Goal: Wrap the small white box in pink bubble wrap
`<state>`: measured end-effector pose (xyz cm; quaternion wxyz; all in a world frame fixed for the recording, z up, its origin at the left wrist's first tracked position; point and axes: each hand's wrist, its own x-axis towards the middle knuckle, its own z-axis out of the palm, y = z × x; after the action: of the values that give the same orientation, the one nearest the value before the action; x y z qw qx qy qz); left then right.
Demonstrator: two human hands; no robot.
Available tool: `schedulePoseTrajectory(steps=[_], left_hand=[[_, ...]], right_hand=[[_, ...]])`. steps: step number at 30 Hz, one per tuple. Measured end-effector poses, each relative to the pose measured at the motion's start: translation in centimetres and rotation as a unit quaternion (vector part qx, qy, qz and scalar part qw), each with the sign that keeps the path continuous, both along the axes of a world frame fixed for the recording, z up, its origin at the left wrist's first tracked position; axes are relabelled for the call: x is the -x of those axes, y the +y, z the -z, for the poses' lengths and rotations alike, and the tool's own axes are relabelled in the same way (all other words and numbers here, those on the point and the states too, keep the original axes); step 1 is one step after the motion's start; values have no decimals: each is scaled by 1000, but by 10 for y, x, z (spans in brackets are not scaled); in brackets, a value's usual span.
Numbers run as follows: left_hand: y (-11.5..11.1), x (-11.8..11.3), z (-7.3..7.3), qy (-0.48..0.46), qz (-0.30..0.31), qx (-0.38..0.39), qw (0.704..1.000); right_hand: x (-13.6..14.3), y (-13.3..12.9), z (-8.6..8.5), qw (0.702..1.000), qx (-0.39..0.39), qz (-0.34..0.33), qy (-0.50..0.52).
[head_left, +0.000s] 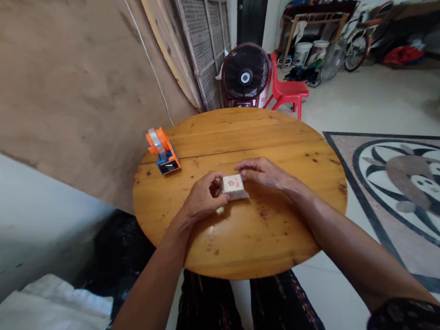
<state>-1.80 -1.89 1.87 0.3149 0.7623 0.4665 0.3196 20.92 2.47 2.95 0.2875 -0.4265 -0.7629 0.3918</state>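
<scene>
A small pale box [233, 183] with red print on top, in what looks like clear wrap, sits near the middle of the round wooden table [269, 244]. My left hand [206, 195] grips its left side, thumb at the near edge and fingers at the far left corner. My right hand [262, 172] is at the box's right side, fingers apart and slightly bent, the fingertips close to its upper right corner; whether they touch it is unclear. An orange and blue tape dispenser [164, 151] with a roll of tape stands at the table's left back edge.
Behind the table are a dark fan [245, 76] and a red chair [290, 91]. A brown board [56, 88] leans along the left. Black bags [118, 245] and a white sack [43, 328] lie at lower left. A bicycle [357, 50] stands at the back right.
</scene>
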Motion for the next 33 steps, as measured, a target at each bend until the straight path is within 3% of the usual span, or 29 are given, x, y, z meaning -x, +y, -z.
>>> schedulePoseTrajectory(steps=[7, 11, 15, 20, 28, 33], left_hand=[[-1, -1, -2, -14, 5, 23, 1000], [-3, -1, -4, -12, 6, 19, 1000], [-3, -1, -3, -7, 1, 8, 1000], [0, 0, 0, 3, -2, -2, 1000], [1, 0, 0, 5, 6, 7, 1000], [0, 6, 2, 9, 23, -4, 1000]], right_hand=[[-4, -3, -7, 1000, 0, -9, 10], [-8, -8, -15, 998, 6, -55, -7], [-4, -15, -19, 992, -60, -88, -68], [6, -23, -20, 975, -145, -48, -164], [3, -23, -26, 978, -122, -70, -152], [-16, -9, -20, 996, -61, -30, -54]])
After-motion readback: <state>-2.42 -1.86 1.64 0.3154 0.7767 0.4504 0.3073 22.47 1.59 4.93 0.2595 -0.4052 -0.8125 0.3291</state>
